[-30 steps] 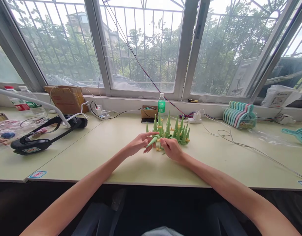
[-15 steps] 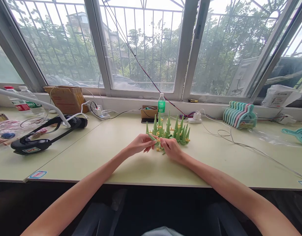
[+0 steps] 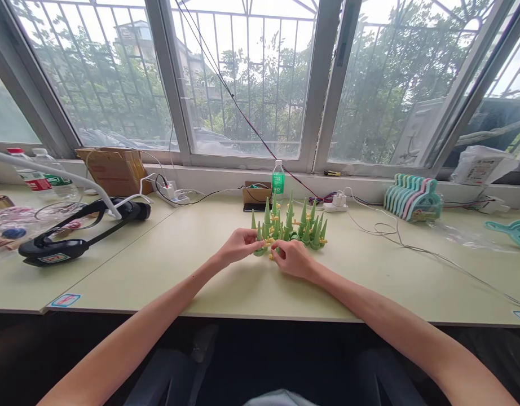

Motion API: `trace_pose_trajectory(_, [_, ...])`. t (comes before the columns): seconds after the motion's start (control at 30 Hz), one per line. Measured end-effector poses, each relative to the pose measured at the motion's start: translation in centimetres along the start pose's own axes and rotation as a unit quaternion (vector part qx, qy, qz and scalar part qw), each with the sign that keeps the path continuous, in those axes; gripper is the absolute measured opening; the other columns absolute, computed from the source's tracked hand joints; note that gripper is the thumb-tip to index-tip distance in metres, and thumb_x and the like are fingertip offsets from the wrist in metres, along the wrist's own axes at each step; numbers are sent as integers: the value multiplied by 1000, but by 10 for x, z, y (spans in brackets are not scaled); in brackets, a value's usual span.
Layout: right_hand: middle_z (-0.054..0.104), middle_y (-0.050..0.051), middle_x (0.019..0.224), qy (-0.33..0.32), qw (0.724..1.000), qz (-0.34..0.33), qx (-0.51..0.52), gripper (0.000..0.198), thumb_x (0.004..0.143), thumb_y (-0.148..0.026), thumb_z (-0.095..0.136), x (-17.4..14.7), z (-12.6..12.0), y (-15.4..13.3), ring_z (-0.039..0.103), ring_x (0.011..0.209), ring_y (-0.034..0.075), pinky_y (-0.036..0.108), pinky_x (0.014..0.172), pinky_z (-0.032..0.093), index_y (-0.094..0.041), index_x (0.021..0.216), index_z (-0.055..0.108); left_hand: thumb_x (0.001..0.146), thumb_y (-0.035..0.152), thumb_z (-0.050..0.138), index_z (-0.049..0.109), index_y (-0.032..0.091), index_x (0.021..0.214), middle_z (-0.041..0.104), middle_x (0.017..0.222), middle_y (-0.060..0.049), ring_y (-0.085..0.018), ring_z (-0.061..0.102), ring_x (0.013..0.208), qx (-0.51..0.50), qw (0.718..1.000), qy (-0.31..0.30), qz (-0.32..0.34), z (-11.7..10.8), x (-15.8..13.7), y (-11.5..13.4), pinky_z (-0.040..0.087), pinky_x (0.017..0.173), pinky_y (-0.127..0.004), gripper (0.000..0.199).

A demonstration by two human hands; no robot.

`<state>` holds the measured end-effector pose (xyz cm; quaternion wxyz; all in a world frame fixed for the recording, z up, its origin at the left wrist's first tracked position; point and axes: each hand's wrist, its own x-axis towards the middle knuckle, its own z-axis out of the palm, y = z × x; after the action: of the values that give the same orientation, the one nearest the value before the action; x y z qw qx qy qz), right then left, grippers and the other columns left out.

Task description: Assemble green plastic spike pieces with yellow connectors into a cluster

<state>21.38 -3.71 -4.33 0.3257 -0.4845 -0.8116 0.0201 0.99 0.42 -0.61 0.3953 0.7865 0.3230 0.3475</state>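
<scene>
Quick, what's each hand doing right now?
Left hand: closed, holding a green, cone-shaped plastic spike.
Right hand: curled beside a small yellow plastic piece; can't tell whether it's held.

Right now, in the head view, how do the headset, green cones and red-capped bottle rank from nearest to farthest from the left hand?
1. Green cones: right by the left hand.
2. Headset: off to the left.
3. Red-capped bottle: farther back, beyond the headset.

Around the cones (image 3: pixel 290 217) on the table (image 3: pixel 361 259)
Bottle (image 3: pixel 278 181) behind them, power strip (image 3: pixel 336 207) behind and right of them, headset (image 3: pixel 101 235) well left, carton (image 3: pixel 110 173) left and farther back
</scene>
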Motion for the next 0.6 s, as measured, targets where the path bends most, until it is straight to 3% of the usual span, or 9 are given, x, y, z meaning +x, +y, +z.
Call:
trace_pose_trajectory(0.17, [71, 1, 67, -57, 997, 7, -53, 20, 89, -28, 58, 0, -1, -1, 66, 67, 17, 25, 65, 38, -20, 103, 71, 78, 44, 70, 67, 10, 71, 46, 52, 2, -8, 41, 48, 49, 998, -1, 29, 0, 2, -9, 26, 43, -20, 34])
trace_pose_trajectory(0.4, [72, 4, 73, -98, 989, 2, -108, 18, 92, -29, 55, 2, -2, -2, 68, 71, 19, 26, 64, 37, -20, 94, 70, 80, 34, 66, 68, 11, 77, 46, 55, 3, -8, 38, 51, 104, 994, -14, 7, 0, 2, -12, 28, 47, -20, 23])
trace_pose_trajectory(0.6, [70, 3, 71, -89, 991, -3, -104, 15, 91, -28, 55, 1, -1, -1, 65, 66, 18, 25, 62, 33, -19, 86, 67, 79, 32, 64, 67, 12, 78, 47, 56, 3, -8, 40, 51, 112, 994, -10, 8, 1, 2, -12, 30, 47, -20, 20])
